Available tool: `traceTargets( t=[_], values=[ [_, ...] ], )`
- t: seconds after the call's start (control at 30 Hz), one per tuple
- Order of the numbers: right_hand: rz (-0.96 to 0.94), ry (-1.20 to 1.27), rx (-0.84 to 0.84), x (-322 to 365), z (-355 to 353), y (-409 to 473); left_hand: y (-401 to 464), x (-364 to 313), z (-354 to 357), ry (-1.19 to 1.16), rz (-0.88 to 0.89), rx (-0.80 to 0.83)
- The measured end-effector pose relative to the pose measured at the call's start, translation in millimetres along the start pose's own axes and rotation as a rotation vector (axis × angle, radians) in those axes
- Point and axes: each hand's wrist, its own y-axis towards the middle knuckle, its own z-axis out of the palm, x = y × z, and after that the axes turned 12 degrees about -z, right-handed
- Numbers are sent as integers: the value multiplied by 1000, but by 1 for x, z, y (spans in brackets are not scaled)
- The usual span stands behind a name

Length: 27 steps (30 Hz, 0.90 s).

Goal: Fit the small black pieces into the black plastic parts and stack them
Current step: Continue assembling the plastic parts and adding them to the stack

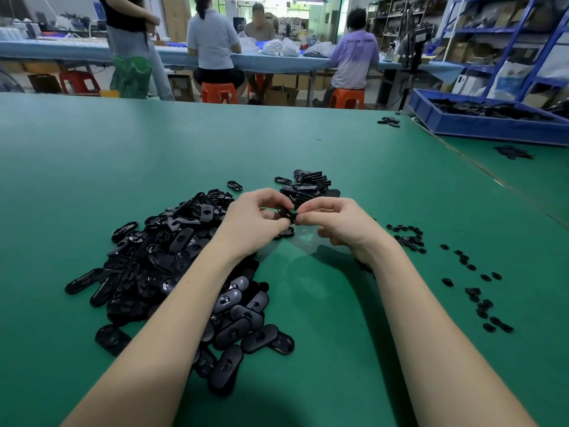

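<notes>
Both hands meet mid-table, left hand (258, 217) pinching a black plastic part (287, 214) steady while the right hand (332, 220) fingertips pinch at its edge, probably seating a small piece, with the loose pile (172, 272) left and finished stack (311, 188) just behind.

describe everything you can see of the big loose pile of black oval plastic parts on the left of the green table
The big loose pile of black oval plastic parts is a jumbled heap of flat, glossy, rounded-end pieces, many showing a hole or recess. They overlap at all angles on the green table, with a few strays at the edges. The person's left forearm crosses over it.
</notes>
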Motion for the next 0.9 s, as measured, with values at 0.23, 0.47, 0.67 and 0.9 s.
traceTargets(
  t=[0.23,0.47,0.67,0.9],
  values=[
    [16,-3,-37,0,3,2,-1,-1,0,33,48,-41],
    [38,17,-56,0,5,1,-2,-1,-3,47,46,-16],
    [73,9,-49,0,4,3,-3,-2,-1,54,30,-7],
    [103,-6,-95,3,5,4,-2,-1,-1,48,40,-30]
  ],
)
